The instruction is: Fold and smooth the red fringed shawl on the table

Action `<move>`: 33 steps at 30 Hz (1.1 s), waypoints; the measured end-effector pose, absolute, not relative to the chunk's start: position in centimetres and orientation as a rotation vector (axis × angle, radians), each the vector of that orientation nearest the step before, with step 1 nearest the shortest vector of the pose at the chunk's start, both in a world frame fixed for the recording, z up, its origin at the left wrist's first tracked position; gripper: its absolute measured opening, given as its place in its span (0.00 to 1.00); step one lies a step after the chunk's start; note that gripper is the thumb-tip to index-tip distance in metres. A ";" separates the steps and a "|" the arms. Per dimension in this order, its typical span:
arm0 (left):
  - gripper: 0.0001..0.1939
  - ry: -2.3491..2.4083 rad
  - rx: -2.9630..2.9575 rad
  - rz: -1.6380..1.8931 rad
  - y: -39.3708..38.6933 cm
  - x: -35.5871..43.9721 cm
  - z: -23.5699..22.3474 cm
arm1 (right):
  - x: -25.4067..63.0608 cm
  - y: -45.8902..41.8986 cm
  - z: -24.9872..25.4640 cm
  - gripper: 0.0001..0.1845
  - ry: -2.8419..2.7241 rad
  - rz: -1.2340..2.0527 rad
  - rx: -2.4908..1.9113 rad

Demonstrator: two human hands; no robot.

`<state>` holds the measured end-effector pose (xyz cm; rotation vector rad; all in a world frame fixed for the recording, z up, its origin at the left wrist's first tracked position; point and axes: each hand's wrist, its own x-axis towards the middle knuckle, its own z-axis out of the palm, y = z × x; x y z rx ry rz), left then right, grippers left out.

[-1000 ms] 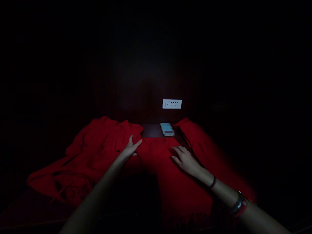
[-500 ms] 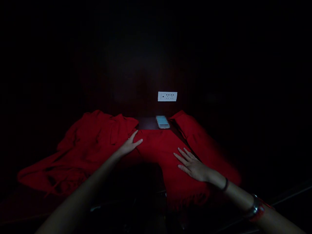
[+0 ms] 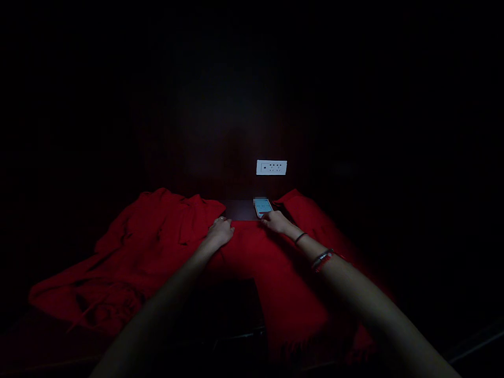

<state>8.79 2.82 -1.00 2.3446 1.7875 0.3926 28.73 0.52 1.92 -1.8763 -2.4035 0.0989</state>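
Note:
A red fringed scarf point(image 3: 291, 294) lies spread over a dark surface, with its far edge running between my hands. My left hand point(image 3: 221, 231) has its fingers curled and closed on the scarf at the left end of that edge, beside a rumpled heap of red cloth point(image 3: 157, 220). At the right end of the edge, my right hand point(image 3: 277, 221) pinches the scarf with its fingers together. Its fingertips are at the near end of a phone point(image 3: 261, 206) with a lit screen, and partly cover it.
A white socket plate point(image 3: 271, 167) is on the dark wall behind the phone. A bare strip of dark tabletop point(image 3: 240, 209) shows left of the phone. More red cloth point(image 3: 311, 215) lies to the right. The surroundings are too dark to make out.
My right hand has moved from lying flat on the scarf up and left to its far edge by the phone. My left hand's spread fingers have curled in. The view has tilted up slightly.

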 end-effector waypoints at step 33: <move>0.34 1.554 2.458 0.640 4.6 8.3 -5.9 | 25.7 7.0 -0.5 0.10 -2.593 -0.036 -1.799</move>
